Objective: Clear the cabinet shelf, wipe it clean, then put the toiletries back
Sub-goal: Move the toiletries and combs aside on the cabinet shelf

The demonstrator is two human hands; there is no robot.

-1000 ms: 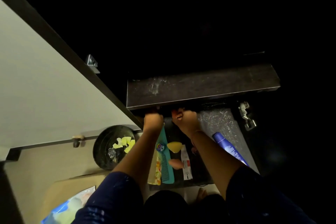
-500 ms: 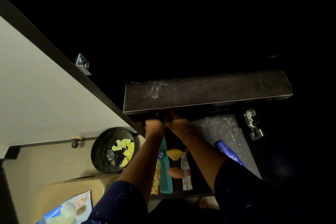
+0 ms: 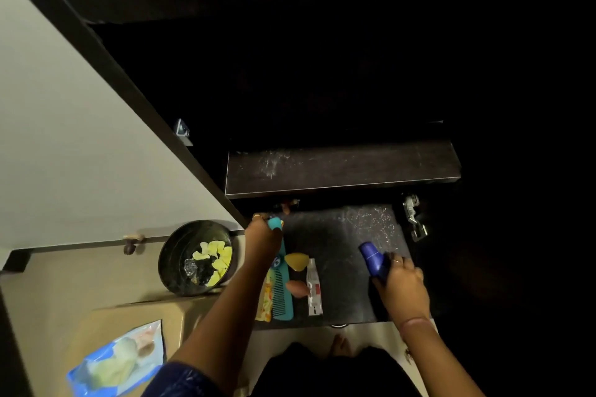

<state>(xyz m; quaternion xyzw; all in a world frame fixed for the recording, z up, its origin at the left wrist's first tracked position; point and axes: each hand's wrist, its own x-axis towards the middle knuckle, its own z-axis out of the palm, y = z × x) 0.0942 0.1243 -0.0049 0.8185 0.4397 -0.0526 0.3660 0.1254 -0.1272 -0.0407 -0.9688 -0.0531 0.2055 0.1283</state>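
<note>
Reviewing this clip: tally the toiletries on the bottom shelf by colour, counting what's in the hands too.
Teal: 1, comb, its end held by the left hand
Blue: 1, bottle, gripped by the right hand
Yellow: 1, sponge
Orange-pink: 1, sponge
White and red: 1, tube
Yellow patterned: 1, sachet, partly under the comb
Total: 6

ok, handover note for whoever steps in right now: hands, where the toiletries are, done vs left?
Left hand: grips the top end of the teal comb.
Right hand: holds the blue bottle.
Both items are on or just above the lower dark surface, beside the yellow sponge, orange sponge and white tube.
Shelf: cleared, but whitish smears show.
Left: whether it has been wiped is unclear; toiletries are not yet back on it.
</note>
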